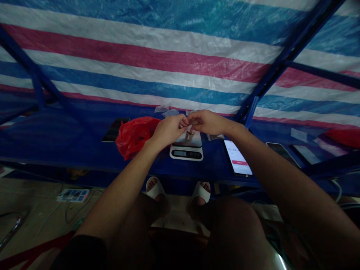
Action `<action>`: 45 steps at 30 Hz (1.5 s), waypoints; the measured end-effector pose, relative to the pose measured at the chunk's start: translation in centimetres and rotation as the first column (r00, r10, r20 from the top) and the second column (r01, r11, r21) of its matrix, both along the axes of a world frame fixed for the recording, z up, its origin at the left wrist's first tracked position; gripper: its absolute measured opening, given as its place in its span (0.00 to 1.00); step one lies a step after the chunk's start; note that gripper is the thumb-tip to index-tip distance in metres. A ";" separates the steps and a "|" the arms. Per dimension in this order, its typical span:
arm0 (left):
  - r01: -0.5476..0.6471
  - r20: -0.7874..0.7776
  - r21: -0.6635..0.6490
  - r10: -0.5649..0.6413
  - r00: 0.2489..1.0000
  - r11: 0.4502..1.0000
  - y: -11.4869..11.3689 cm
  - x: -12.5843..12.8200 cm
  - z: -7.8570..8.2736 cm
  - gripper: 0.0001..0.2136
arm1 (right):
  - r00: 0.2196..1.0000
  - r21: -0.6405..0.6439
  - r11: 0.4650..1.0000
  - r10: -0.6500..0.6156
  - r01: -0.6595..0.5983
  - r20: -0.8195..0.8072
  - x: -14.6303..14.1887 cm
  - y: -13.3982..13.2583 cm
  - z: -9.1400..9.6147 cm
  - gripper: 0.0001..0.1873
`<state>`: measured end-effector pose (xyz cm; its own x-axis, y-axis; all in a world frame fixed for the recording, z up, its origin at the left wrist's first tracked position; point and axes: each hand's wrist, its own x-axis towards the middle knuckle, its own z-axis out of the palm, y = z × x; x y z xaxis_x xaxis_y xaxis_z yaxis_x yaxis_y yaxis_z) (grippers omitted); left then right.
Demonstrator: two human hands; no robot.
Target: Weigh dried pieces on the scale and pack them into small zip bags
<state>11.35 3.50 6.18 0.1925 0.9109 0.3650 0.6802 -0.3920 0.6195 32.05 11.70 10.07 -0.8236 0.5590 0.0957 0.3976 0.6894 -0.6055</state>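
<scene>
While the left hand (168, 130) and right hand (204, 122) pinch closed, their hold unclear, a small brass-coloured cylinder (189, 135) stands on a digital scale (186, 153) beneath. Likely light and slippery; grip by its sides.

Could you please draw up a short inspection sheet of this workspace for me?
surface: dark blue bench top
things: digital kitchen scale, lit, with a small brass-coloured cylinder on its platform
clutter: red plastic bag, smartphone with a lit screen, dark phone, clear plastic scraps
hands: left hand and right hand meet above the scale, fingertips pinched; anything held is too small to tell
cables: thin wires by a floor power strip
surroundings: striped tarpaulin, blue metal frame, white sandals
</scene>
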 end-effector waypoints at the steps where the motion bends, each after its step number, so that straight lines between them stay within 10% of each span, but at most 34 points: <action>1: 0.003 0.000 0.001 -0.003 1.000 1.000 0.1 0.1 -0.1 0.06 | 1.000 -0.028 1.000 -0.004 0.004 -0.020 0.0 0.0 -0.2 0.18; 14: -0.054 0.062 0.053 0.051 0.997 0.997 -0.5 -0.3 -0.2 0.07 | 0.855 -0.133 0.961 -0.275 0.241 -0.440 -0.6 -1.4 -5.2 0.23; 33: 0.010 0.050 -0.008 -0.009 0.999 1.000 -2.0 -1.1 -1.1 0.10 | 0.813 0.180 0.898 -0.260 0.402 -0.521 -1.6 -4.7 -7.7 0.17; 45: 0.006 0.066 0.017 -0.007 0.998 1.000 -2.1 -1.4 -1.4 0.12 | 0.785 0.081 0.920 -0.279 0.384 -0.553 -1.1 -4.6 -8.9 0.18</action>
<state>9.91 1.42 4.75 0.1732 0.9032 0.3926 0.6357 -0.4071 0.6559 30.90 7.11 1.19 -0.3855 0.7172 0.5805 0.2822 0.6906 -0.6659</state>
